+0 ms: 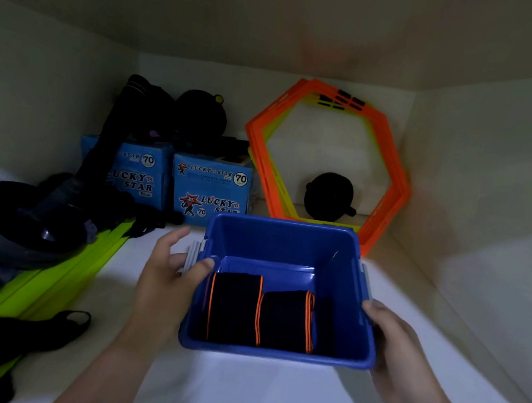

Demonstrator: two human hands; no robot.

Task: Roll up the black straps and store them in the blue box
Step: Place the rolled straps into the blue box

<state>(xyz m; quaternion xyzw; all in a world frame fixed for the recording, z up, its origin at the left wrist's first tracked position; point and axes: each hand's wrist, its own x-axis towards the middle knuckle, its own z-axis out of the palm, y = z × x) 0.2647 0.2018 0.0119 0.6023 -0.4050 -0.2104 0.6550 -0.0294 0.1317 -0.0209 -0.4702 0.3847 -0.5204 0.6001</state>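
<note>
I see the black straps (261, 314) already rolled: two fat rolls with orange edging lie side by side on the floor of the blue box (290, 239), the left roll against the left wall, the right roll touching it, and a darker shape beyond the right roll that I cannot make out well enough to call a third. The box sits on the white shelf (228, 396), roughly in the middle, tilted a little toward me.

My left hand (170, 276) grips the box's left wall, thumb hooked over the rim and into the box, the other fingers spread loosely outside near the grey handle (192, 256). My right hand (397, 352) clasps the right wall from outside, fingers wrapped on the rim. Both are holding the box itself, not a strap.

As I judge it, the rolling is done for these two and they are stored; what is left seems to be setting the box down in its place on the shelf. On the left of the shelf a black loop of webbing (14, 326) lies over some lime-green bars (49, 279); I cannot tell whether that belongs to the job.

Further back stand two blue cartons (211, 189), a heap of dark gear (24, 217), and orange hexagon frames (329, 162) leaning on the rear wall.
</note>
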